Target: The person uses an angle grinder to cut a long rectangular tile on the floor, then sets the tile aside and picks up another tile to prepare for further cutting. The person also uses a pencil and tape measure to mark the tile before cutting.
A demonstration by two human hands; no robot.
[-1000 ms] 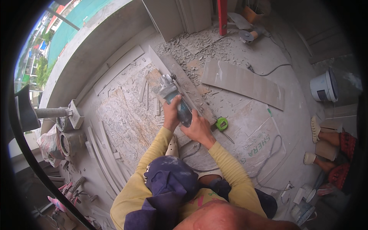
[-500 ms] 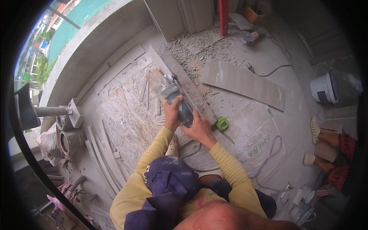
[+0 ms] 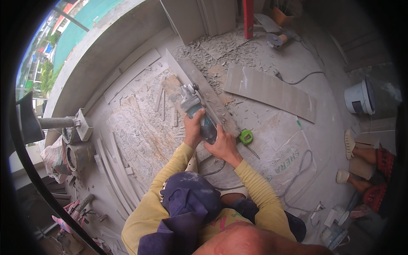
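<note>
Both hands are wrapped round a teal and dark angle grinder [image 3: 207,127] with a grey metal head. My left hand [image 3: 194,128] grips its body from the left side. Farther back along the handle, my right hand [image 3: 223,145] is closed on the right side. The grinder's head rests along the edge of a long narrow grey board strip [image 3: 178,70], which lies on a dusty plank [image 3: 199,76]. The grinder's disc is mostly hidden. A green tape measure [image 3: 245,137] lies on the floor just right of my right hand.
A wide grey board [image 3: 270,93] lies at the right, below scattered offcuts [image 3: 221,49]. A second grinder [image 3: 277,40] sits at the far right near a red post [image 3: 247,19]. A white bucket [image 3: 359,98] and another person's legs [image 3: 366,155] are at the right edge. Cords cross the floor.
The grinder and both hands have shifted slightly toward me and to the right along the board strip. My grip is the same.
</note>
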